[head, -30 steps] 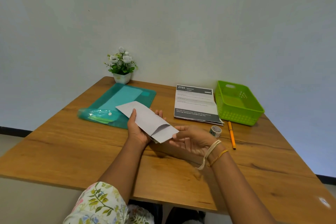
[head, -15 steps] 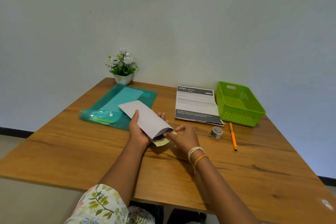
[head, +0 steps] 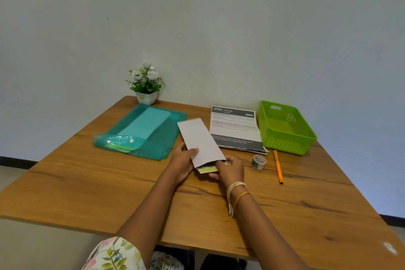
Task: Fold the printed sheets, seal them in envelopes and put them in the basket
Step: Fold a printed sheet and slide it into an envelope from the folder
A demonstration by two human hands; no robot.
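Note:
My left hand (head: 183,161) grips a white envelope (head: 200,141) by its left edge, holding it above the table with its open mouth toward me. A folded printed sheet (head: 207,169), showing a yellow-green band, sticks partly out of that mouth. My right hand (head: 229,170) pinches the sheet's near end at the envelope's opening. A stack of unfolded printed sheets (head: 235,128) lies flat behind the envelope. The green basket (head: 286,138) stands at the back right and holds nothing I can see.
A teal plastic folder (head: 140,132) with envelopes inside lies at the back left. A small potted plant (head: 146,83) stands by the wall. A tape roll (head: 258,162) and an orange pen (head: 277,166) lie right of my hands on the wooden table (head: 87,186).
The envelope has swung from pointing left to pointing away from me. My right hand, open under the envelope a second ago, now holds the folded sheet at the envelope's mouth.

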